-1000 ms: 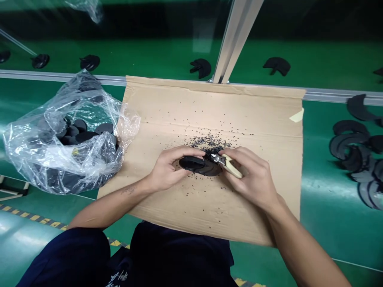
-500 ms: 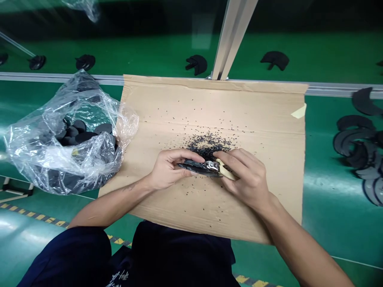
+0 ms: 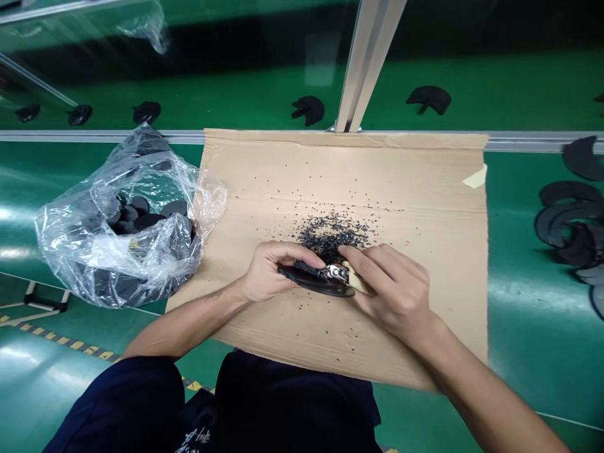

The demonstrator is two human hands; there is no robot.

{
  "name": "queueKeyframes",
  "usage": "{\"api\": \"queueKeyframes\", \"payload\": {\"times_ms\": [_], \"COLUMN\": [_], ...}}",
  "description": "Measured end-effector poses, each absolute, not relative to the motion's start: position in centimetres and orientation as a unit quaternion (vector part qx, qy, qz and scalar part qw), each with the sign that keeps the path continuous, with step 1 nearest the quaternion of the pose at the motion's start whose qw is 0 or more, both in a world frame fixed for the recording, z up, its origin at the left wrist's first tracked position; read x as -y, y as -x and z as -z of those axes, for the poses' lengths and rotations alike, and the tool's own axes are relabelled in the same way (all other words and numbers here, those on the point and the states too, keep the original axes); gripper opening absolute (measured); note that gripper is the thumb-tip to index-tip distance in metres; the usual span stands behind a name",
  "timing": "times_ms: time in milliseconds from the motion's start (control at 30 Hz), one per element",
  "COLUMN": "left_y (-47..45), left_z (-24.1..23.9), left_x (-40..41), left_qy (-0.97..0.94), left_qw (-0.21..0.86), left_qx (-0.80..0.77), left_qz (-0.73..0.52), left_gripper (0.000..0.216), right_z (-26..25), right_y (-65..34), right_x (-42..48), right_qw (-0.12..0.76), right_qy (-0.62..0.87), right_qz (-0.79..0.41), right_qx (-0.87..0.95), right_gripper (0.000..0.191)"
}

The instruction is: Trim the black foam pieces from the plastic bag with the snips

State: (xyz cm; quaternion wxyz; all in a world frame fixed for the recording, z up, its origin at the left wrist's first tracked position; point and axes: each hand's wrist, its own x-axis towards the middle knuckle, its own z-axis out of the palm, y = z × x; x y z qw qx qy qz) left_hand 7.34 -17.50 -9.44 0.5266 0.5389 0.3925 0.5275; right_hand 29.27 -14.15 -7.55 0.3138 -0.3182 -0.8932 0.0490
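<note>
My left hand [image 3: 270, 270] is closed on a black rounded plastic part [image 3: 316, 284], thumb on top and fingers beneath. In my right hand [image 3: 394, 286] is a pair of cutting pliers [image 3: 336, 272] with pale yellow grips, my fingers wrapped round the handles. The metal jaws meet the upper side of the black part; whether they are closed on it I cannot tell. Just beyond both hands lies a heap of small black clippings [image 3: 330, 236], spread over a cardboard sheet [image 3: 438, 251].
On the left stands a clear plastic bag [image 3: 61, 233] holding several black discs [image 3: 175, 209]. Curved black parts [image 3: 569, 217] lie in a pile at the right on the green surface [image 3: 514, 327]. A metal post [image 3: 372, 56] rises behind the cardboard.
The black part has tilted so that more of its flat lower face shows. Both hands sit slightly lower and further right in view, and the whole scene has shifted a little.
</note>
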Motion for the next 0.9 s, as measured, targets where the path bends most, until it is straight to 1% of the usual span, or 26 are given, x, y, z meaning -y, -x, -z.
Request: {"api": "queueKeyframes", "payload": {"times_ms": [167,300,433,500,533,600,667,700,767,833,900], "left_y": [-7.1,-7.2,-6.5,-5.0,-3.9,-1.3,1.4,2.8,5.1,6.7,7.5], "left_z": [9.5,9.8,9.0,7.8,7.0,5.1,3.1,2.2,1.1,0.9,1.3], "left_x": [17.5,17.7,17.8,17.1,16.3,13.6,9.5,7.2,2.4,-1.6,-4.3], "left_qy": [-0.529,-0.538,-0.584,-0.615,-0.628,-0.645,-0.662,-0.675,-0.710,-0.715,-0.709], "left_qw": [0.531,0.538,0.489,0.447,0.425,0.373,0.306,0.270,0.182,0.151,0.146], "left_qx": [-0.376,-0.346,-0.389,-0.437,-0.461,-0.506,-0.544,-0.560,-0.591,-0.637,-0.669], "left_qz": [-0.545,-0.549,-0.518,-0.480,-0.461,-0.434,-0.415,-0.397,-0.337,-0.247,-0.172], "left_gripper": [0.035,0.031,0.035,0.033,0.030,0.031,0.049,0.054,0.050,0.046,0.042], "right_z": [7.1,7.1,7.8,8.3,8.5,8.9,9.0,9.0,9.0,8.9,8.8], "right_y": [-29.1,-28.8,-29.3,-29.8,-30.1,-30.5,-30.7,-30.8,-30.8,-30.9,-30.9], "right_x": [14.2,14.5,14.3,13.7,13.3,12.6,12.1,12.0,12.2,12.5,12.9], "right_qw": [0.318,0.320,0.341,0.352,0.348,0.319,0.287,0.277,0.270,0.266,0.257], "right_qy": [0.296,0.312,0.310,0.320,0.333,0.357,0.367,0.367,0.369,0.376,0.386], "right_qz": [-0.017,-0.018,-0.121,-0.131,-0.113,-0.059,-0.021,-0.013,-0.008,-0.004,0.001], "right_qx": [0.900,0.895,0.879,0.870,0.869,0.876,0.885,0.888,0.889,0.888,0.886], "right_gripper": [0.027,0.017,0.017,0.017,0.017,0.017,0.017,0.017,0.018,0.020,0.022]}}
